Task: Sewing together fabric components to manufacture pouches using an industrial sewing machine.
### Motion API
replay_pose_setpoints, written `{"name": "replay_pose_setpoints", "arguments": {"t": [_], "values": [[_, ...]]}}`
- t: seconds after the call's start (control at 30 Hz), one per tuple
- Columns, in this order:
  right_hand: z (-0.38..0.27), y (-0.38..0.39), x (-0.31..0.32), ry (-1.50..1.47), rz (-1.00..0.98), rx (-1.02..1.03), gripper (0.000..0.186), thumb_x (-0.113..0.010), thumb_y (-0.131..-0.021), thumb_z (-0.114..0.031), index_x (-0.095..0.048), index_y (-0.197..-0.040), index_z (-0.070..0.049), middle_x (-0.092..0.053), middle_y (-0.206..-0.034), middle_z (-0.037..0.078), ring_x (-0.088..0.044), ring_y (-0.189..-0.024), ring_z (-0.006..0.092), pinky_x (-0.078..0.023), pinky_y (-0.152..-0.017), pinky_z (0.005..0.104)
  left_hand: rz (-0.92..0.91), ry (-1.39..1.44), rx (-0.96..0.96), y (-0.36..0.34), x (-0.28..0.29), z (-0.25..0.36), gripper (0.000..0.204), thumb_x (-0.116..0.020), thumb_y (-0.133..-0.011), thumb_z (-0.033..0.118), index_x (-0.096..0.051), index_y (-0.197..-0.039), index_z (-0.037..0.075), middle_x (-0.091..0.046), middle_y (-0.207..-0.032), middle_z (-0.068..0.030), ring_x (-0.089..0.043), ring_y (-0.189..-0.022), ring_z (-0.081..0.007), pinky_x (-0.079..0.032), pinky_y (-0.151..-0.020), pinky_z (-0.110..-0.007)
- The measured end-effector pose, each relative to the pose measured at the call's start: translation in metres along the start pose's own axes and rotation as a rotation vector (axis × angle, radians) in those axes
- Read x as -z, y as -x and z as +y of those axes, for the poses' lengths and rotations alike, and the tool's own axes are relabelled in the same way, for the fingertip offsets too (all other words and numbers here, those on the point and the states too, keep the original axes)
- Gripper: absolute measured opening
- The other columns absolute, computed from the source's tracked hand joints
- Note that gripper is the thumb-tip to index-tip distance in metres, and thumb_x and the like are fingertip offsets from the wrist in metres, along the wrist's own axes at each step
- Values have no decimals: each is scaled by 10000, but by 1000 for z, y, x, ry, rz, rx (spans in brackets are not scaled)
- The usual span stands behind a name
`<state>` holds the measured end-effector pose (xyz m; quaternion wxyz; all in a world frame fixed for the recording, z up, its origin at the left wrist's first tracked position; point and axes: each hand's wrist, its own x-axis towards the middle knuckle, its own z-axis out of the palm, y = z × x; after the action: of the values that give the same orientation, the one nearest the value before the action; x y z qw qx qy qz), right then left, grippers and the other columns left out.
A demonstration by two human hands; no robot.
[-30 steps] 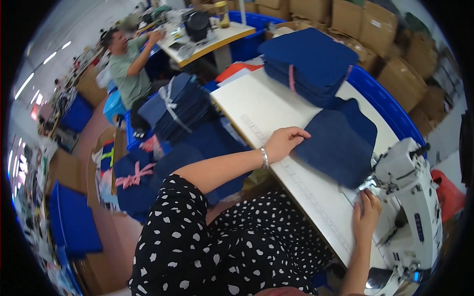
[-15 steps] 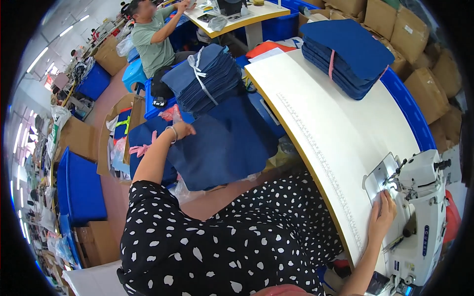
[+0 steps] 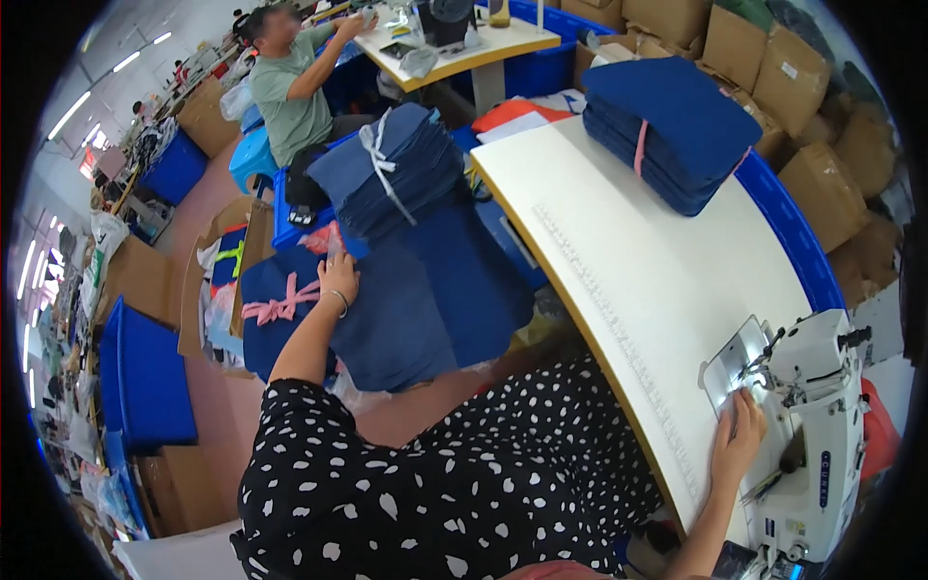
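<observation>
My left hand [image 3: 338, 277] rests at the left edge of loose navy cloth pieces [image 3: 391, 324], fingers stretched out and holding nothing I can see. Beside it, a navy bundle [image 3: 266, 338] is tied with a pink strip [image 3: 280, 304]. Just beyond lies a thick navy stack [image 3: 387, 169] bound with a white strip [image 3: 375, 155]. At the right, my right hand [image 3: 742, 430] lies on the sewing machine's bed, its slightly bent fingers close to the needle area of the white sewing machine [image 3: 822, 416]. No cloth shows under that hand.
A navy stack [image 3: 667, 126] with pink ties stands at the far end of the white sewing table [image 3: 619, 261]. Cardboard boxes [image 3: 822, 193] are piled at right. A person [image 3: 295, 92] sits at another table [image 3: 464, 58]. Blue bins [image 3: 150, 377] and an open carton [image 3: 198, 300] stand at left.
My left hand has shifted left, off the middle of the cloth toward its edge. The near cloth now lies with a paler area facing up. My right hand stays by the machine.
</observation>
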<state>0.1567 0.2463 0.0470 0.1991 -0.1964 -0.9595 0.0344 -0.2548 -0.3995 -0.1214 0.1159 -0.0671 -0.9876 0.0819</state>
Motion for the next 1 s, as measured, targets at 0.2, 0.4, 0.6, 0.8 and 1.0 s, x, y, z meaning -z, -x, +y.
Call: {"name": "replay_pose_setpoints", "arguments": {"t": [0.2,0.4,0.6,0.8,1.0], "values": [[0,3,-1,-55,4,-10,376,-657,-880,-116,-669,-1246,-29,-637,-1344,135,-534,-1262,349,-351,-1120,451,-379,203,76,-19,2,15,687,-514,-960,663,-563,-1361,107,-642,-1295,-199,-625,-1203,-400,-462,-1047,-520],[-8,4,-1,-72,95,-38,354,-685,-855,-132,-690,-1202,-58,-636,-1336,116,-520,-1262,354,-353,-1112,465,-560,-41,18,-22,-4,14,785,-536,-954,646,-447,-1528,117,-564,-1452,-187,-535,-1348,-395,-313,-1158,-588],[-10,3,3,-99,86,7,368,-720,-841,-154,-699,-1199,-71,-647,-1314,110,-555,-1211,345,-379,-1081,466,-528,579,-847,-72,185,156,466,-682,-938,470,-749,-1126,49,-743,-1056,-166,-716,-992,-305,-563,-866,-391],[-13,2,3,-72,112,-49,350,-732,-839,-174,-712,-1172,-69,-657,-1294,102,-556,-1206,335,-390,-1072,450,624,562,-1140,-146,324,341,432,-721,-891,268,-643,-1312,205,-593,-1330,-46,-512,-1289,-267,-380,-1086,-479],[-15,-2,6,-122,110,-9,347,-734,-851,-210,-721,-1170,-75,-664,-1279,91,-564,-1165,324,-402,-1049,443,275,732,-1052,-216,345,397,220,-672,-929,162,-761,-1127,126,-740,-1125,-75,-651,-1157,-247,-474,-1040,-394]]}}
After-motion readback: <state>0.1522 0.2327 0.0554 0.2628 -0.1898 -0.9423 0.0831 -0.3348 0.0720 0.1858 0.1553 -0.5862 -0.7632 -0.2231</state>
